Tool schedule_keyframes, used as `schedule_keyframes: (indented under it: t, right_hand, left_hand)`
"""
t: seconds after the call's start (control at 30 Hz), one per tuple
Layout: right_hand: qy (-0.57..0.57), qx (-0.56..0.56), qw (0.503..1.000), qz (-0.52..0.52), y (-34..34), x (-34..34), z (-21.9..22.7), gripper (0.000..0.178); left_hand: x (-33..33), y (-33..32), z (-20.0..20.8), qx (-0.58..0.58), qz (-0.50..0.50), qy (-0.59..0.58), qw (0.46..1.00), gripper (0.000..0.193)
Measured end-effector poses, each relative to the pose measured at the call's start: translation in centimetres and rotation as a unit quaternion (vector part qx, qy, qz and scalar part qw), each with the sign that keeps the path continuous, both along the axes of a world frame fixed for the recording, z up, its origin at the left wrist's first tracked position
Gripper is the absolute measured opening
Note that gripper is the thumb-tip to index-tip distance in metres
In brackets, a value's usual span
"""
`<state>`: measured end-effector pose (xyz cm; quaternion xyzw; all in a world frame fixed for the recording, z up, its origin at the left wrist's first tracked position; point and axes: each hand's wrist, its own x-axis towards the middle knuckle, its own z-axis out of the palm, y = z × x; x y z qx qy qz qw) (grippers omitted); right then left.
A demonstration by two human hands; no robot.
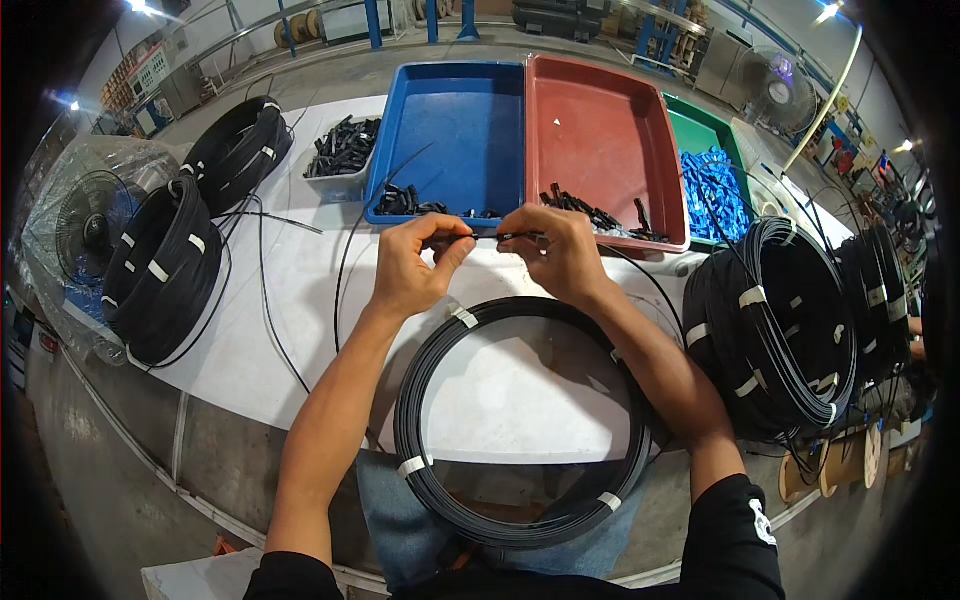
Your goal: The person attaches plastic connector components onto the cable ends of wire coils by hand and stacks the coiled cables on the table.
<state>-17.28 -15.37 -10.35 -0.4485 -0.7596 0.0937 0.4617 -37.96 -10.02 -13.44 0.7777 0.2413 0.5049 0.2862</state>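
In front of the trays my two hands meet. My left hand [420, 262] pinches the thin tip of a small black piece at a cable's end [486, 236], between thumb and forefinger. My right hand [560, 252] grips the thicker part of the same piece, fingers curled over it. From beside the right hand a black cable [645, 272] runs down to the right. Below, a black cable coil [408, 400] bound with white tape lies over the table's front edge and my lap, under both forearms. What the fingers cover stays hidden.
Behind my hands stand a blue tray [460, 110], a red tray [600, 110] and a green tray [690, 118] of blue parts. Left of them is a bin [345, 150] of black parts. Taped cable coils stand left [165, 270] and right [770, 330] on the white table [250, 350].
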Motion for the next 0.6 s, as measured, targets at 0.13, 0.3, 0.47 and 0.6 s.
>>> schedule_keyframes:
  t: [0.13,0.3,0.47,0.6]
  right_hand:
    - [0.023,0.075,0.997,0.026,0.0,-0.5,-0.9,0.012]
    - [-0.023,0.196,0.98,0.031,-0.1,-0.5,-1.4,0.015]
    - [-0.065,0.259,0.963,0.022,-0.3,-0.7,-1.1,0.02]
    - [-0.076,0.226,0.97,0.04,0.0,-0.2,-1.4,0.024]
  left_hand:
    - [0.9,-0.6,0.0,-0.012,-0.033,-0.033,0.999,0.007]
    - [1.3,-1.7,0.6,-0.053,-0.011,-0.023,0.998,0.008]
    - [2.1,-3.0,1.2,-0.097,0.067,-0.044,0.992,0.012]
    - [2.3,-3.3,1.1,0.022,0.12,0.001,0.992,0.015]
